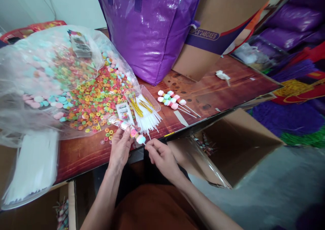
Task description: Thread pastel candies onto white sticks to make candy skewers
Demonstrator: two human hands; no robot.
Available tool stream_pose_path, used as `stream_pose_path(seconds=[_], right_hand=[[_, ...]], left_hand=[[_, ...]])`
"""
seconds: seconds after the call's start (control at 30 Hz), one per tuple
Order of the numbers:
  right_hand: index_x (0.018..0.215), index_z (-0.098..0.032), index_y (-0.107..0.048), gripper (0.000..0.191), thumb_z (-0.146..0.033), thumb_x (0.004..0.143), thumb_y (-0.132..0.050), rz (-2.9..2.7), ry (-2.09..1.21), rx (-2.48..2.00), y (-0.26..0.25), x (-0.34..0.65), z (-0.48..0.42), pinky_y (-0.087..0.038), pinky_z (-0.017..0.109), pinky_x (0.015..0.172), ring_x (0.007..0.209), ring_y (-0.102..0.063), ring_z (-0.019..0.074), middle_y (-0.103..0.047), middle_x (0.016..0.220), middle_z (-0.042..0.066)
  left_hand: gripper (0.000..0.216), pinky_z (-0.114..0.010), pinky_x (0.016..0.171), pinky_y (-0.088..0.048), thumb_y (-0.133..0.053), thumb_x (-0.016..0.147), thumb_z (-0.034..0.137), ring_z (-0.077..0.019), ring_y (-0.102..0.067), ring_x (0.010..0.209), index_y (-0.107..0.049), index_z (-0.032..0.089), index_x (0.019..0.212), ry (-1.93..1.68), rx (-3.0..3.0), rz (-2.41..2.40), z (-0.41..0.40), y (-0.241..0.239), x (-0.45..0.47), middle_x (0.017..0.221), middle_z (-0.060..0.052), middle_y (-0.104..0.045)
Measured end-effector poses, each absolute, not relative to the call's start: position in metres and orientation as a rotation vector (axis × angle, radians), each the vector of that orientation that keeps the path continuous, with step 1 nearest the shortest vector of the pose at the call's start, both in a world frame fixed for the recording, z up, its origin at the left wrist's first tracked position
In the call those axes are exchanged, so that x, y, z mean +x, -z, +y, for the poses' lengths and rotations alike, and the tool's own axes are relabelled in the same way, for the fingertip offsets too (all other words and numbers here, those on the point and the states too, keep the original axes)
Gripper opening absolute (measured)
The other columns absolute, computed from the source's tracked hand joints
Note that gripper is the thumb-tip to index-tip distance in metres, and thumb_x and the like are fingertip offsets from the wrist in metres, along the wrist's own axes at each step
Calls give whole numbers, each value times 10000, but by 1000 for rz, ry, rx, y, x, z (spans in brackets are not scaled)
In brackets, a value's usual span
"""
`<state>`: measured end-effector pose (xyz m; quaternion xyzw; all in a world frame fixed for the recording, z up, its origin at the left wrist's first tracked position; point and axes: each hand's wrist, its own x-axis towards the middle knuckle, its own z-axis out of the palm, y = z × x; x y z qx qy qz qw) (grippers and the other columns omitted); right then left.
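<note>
My left hand (121, 144) is closed around a candy skewer (134, 133), a row of pastel marshmallows and rings on a white stick, with what looks like a clear wrapper at its far end. At the near end, my right hand (160, 156) pinches the stick below the blue marshmallow. Just beyond the hands, loose white sticks (146, 121) and gold twist ties (136, 107) fill a shallow clear tray (154, 99). Left of it is a small stack of printed wrappers or labels (124, 112). Several finished-looking skewers (170, 99) lie to the right on the tabletop.
A large clear bag (22, 71) spills ring candies (91, 105) and marshmallows (38, 99) at left, near a bag of white sticks (35, 162). Behind stand a purple bag (152, 33) and a carton (203, 54). An open box (243, 145) sits below the table's right edge.
</note>
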<state>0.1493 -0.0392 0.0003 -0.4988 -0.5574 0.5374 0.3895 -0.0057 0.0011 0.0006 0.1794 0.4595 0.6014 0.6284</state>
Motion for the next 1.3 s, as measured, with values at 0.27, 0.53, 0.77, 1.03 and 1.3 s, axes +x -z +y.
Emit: stream_pose_path(seconds=[0.27, 0.53, 0.77, 1.03, 1.3], right_hand=[[842, -183, -578, 223, -174, 1014, -435, -1899, -577, -1208, 11, 144, -36, -377, 224, 602, 569, -507, 109, -584, 669, 2], [898, -189, -628, 272, -200, 1027, -389, -1832, -411, -1219, 12, 119, -27, -473, 230, 639, 611, -614, 136, -701, 761, 58], [827, -190, -614, 239, -245, 999, -457, -1708, -870, -1293, 0, 131, -34, -443, 216, 627, 632, -589, 124, -642, 715, 10], [671, -202, -498, 317, -302, 970, -464, -1506, -1211, -1309, -7, 124, -40, -363, 204, 533, 497, -448, 89, -489, 543, -53], [628, -208, -487, 336, -325, 943, -491, -1344, -1305, -1240, -6, 106, -30, -392, 228, 560, 509, -455, 102, -495, 526, -42]], left_hand=[[338, -375, 841, -585, -860, 695, 377, -246, -748, 905, -677, 156, 875, -1249, 405, 1023, -2, -9, -16, 887, -79, -773], [354, -343, 849, -579, -838, 720, 408, -225, -735, 914, -696, 149, 916, -1217, 442, 1016, -7, -9, -2, 881, -74, -764], [370, -385, 902, -575, -864, 687, 415, -231, -737, 939, -694, 164, 899, -1309, 385, 987, -2, -13, -15, 922, -52, -759], [431, -378, 864, -579, -865, 662, 463, -234, -742, 874, -686, 156, 906, -1254, 406, 1020, -10, -10, 2, 834, -54, -747], [313, -284, 746, -554, -775, 774, 419, -194, -696, 807, -758, 126, 882, -1265, 531, 1095, -14, -11, 2, 820, -80, -751]])
